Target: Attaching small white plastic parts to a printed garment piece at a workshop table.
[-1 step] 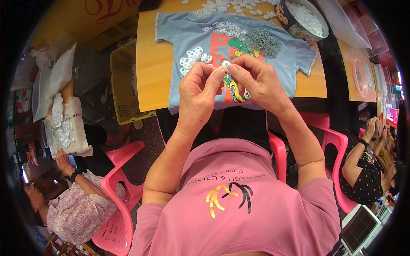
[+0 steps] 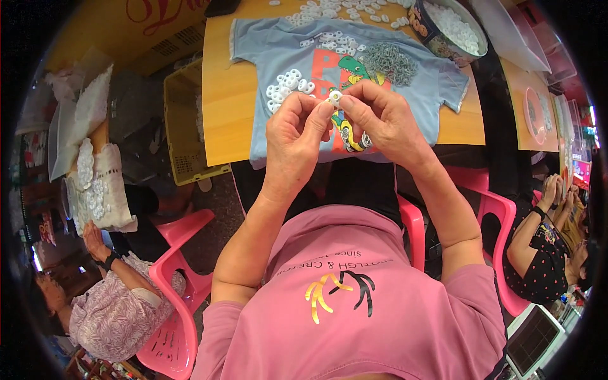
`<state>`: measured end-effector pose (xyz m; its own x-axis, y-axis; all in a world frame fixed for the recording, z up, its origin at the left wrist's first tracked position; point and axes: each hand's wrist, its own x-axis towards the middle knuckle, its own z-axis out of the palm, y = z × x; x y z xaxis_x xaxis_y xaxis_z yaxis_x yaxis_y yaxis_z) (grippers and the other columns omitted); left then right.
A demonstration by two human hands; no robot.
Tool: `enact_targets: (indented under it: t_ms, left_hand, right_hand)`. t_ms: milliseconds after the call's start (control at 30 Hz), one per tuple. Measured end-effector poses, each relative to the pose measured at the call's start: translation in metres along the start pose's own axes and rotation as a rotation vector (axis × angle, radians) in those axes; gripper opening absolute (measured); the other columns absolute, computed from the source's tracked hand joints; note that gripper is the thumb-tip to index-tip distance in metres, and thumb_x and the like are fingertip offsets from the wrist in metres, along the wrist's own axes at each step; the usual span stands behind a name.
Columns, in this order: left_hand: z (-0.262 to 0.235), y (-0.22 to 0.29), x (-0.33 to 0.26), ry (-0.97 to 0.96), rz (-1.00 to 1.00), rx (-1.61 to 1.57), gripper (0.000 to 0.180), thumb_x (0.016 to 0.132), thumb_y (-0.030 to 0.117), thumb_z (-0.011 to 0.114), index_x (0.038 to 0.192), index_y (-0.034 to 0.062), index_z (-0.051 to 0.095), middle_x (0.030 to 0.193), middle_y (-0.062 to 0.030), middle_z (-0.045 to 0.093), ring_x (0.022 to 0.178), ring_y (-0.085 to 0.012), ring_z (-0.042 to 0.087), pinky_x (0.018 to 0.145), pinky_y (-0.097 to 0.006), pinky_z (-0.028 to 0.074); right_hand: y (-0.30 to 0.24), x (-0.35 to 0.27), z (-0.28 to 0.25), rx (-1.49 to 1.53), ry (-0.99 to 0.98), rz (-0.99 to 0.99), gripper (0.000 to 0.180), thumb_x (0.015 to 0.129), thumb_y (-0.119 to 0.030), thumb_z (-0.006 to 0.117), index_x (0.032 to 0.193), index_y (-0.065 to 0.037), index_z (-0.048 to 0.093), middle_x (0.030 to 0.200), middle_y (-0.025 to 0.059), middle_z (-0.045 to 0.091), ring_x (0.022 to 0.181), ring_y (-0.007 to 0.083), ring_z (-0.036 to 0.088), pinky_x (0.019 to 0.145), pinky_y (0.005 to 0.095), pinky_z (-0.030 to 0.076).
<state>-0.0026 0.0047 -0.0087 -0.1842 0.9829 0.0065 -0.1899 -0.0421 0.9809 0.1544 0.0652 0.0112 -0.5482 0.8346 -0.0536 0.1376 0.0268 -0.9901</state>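
Note:
Just above the shirt's print, my left hand (image 2: 294,130) and my right hand (image 2: 383,123) meet fingertip to fingertip. Between both thumbs and forefingers is a small white plastic piece (image 2: 335,97) with a yellowish spot at its middle. My other fingers are curled in, and what they may hide cannot be seen. Under my hands lies a blue-grey T-shirt (image 2: 418,114) with a cartoon print. A heap of white two-holed oval pieces (image 2: 286,87) sits beside my left hand. Past my right hand is a pile of small grey metal parts (image 2: 391,63), perhaps screws.
More white pieces (image 2: 335,43) lie farther up the shirt, others (image 2: 316,9) at the table's back. A round tin (image 2: 453,28) of white pieces stands back right. A yellow crate (image 2: 183,126) is left of the wooden table (image 2: 221,120). People sit on both sides.

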Motion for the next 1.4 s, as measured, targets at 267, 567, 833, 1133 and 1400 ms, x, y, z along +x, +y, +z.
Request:
enact_targets:
  t_ms: [267, 567, 833, 1133, 1400]
  left_hand:
    - [-0.007, -0.004, 0.002, 0.037, -0.028, -0.124, 0.014, 0.096, 0.015, 0.062, 0.092, 0.0023, 0.058, 0.077, 0.0005, 0.058, 0.067, -0.0044, 0.052, 0.061, -0.020, 0.043]
    - [-0.012, -0.019, -0.001, -0.204, 0.066, -0.247, 0.054, 0.104, 0.042, 0.038, 0.134, -0.0008, 0.049, 0.132, -0.0126, 0.052, 0.117, -0.0169, 0.051, 0.099, -0.032, 0.041]
    - [-0.004, -0.030, -0.001, -0.340, 0.073, -0.444, 0.067, 0.099, 0.053, 0.039, 0.141, 0.0011, 0.041, 0.147, -0.0133, 0.039, 0.127, -0.0226, 0.043, 0.105, -0.036, 0.035]
    - [0.000, -0.024, -0.013, -0.375, 0.088, -0.515, 0.059, 0.096, 0.051, 0.050, 0.128, 0.0015, 0.055, 0.144, -0.0179, 0.039, 0.109, -0.0221, 0.058, 0.073, -0.026, 0.056]
    - [-0.004, -0.022, -0.018, -0.322, 0.091, -0.514, 0.043, 0.100, 0.036, 0.049, 0.119, -0.0014, 0.059, 0.135, -0.0196, 0.046, 0.104, -0.0227, 0.061, 0.074, -0.028, 0.058]
  right_hand:
    - [0.002, 0.008, 0.013, 0.097, 0.034, 0.025, 0.025, 0.097, -0.025, 0.060, 0.095, 0.000, 0.061, 0.075, 0.0003, 0.057, 0.060, 0.0055, 0.055, 0.054, 0.0219, 0.048]
    - [0.000, 0.007, 0.006, 0.426, -0.114, 0.141, 0.024, 0.097, -0.025, 0.059, 0.093, -0.002, 0.060, 0.067, -0.0005, 0.054, 0.058, 0.0073, 0.055, 0.054, 0.0237, 0.050]
    - [-0.010, 0.002, 0.005, 0.397, -0.218, 0.163, 0.024, 0.097, -0.026, 0.059, 0.094, -0.002, 0.060, 0.067, -0.0009, 0.053, 0.056, 0.0071, 0.053, 0.054, 0.0243, 0.050]
    - [-0.004, -0.006, 0.010, 0.600, -0.319, 0.223, 0.021, 0.096, -0.018, 0.059, 0.103, 0.001, 0.063, 0.079, 0.0021, 0.059, 0.057, 0.0068, 0.051, 0.056, 0.0294, 0.056]
    - [0.005, -0.009, 0.018, 0.602, -0.311, 0.175, 0.023, 0.097, -0.020, 0.059, 0.102, 0.002, 0.063, 0.081, 0.0032, 0.061, 0.058, 0.0083, 0.055, 0.061, 0.0273, 0.057]
